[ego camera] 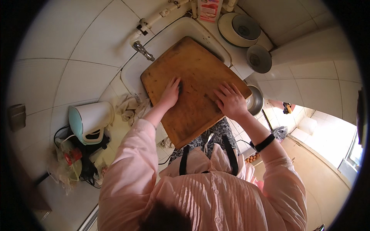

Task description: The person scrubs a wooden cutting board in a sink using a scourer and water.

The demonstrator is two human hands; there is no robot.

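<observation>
A large wooden cutting board [196,69] with dark stains lies across a white sink [133,72], its near end jutting toward my body. My left hand [171,93] rests on the board's left part, its fingers stretched forward. Beside those fingers is a small dark patch; whether it is a shadow or a thing under the hand, I cannot tell. On the right part of the board lies my right hand [233,101], palm down with fingers spread. A metal faucet [143,51] points over the board's far left edge. The board hides most of the basin.
Crumpled cloths [128,108] lie left of the sink, near a white and light-blue electric kettle [92,121]. Stacked bowls [245,27] and a grey bowl [259,59] stand at the back right. A metal basin [255,101] sits partly under the board. Eggs [252,158] lie lower right.
</observation>
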